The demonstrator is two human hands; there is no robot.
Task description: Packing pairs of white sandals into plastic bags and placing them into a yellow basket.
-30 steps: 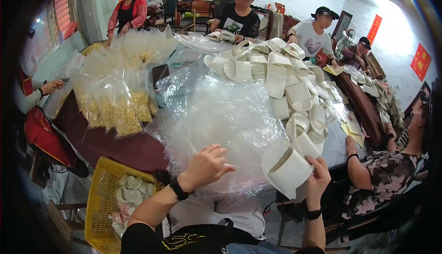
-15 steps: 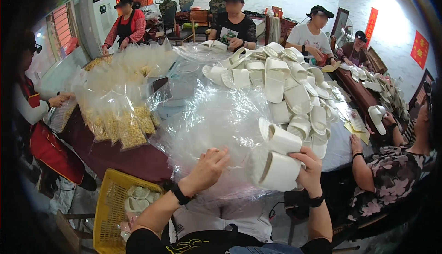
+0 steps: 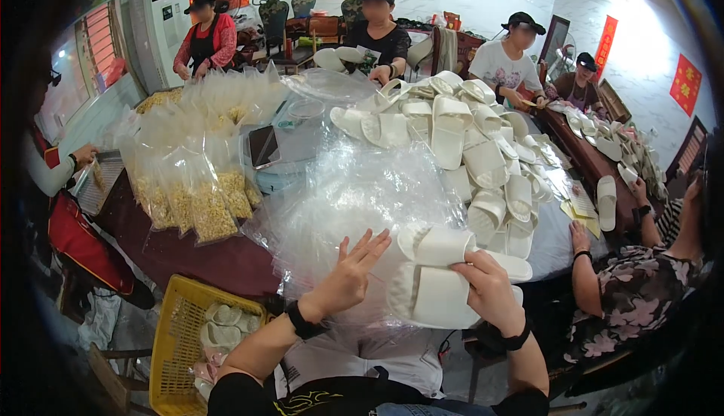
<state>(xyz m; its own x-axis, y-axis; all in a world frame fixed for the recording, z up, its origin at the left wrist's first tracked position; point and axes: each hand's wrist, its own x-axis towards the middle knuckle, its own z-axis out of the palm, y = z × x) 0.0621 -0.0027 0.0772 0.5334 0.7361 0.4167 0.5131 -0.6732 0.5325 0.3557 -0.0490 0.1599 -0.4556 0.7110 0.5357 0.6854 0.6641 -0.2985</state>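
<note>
My right hand [image 3: 489, 289] grips a pair of white slippers [image 3: 440, 295] by their straps, thumb on top and the rest of the fingers mostly hidden. The pair lies sideways at the table's front edge, over the right part of a spread stack of clear plastic bags [image 3: 354, 197]. To the left of the slippers, my left hand [image 3: 348, 273] hovers at the near side of the bags with fingers spread and nothing in it. Whether the slippers' front ends touch the bags, I cannot tell. Beyond my right hand rises a heap of loose white slippers [image 3: 483, 156].
Filled clear bags of small yellow pieces [image 3: 204, 201] stand at the left, beside a dark phone [image 3: 263, 147]. A yellow basket [image 3: 175, 340] holding slippers sits low on my left. Several co-workers surround the tables; one's hand [image 3: 581, 236] rests at the right edge.
My right hand has brought the slippers slightly left and down, turning them more sideways. My left hand's fingers have spread. The co-worker across now holds up white slippers.
</note>
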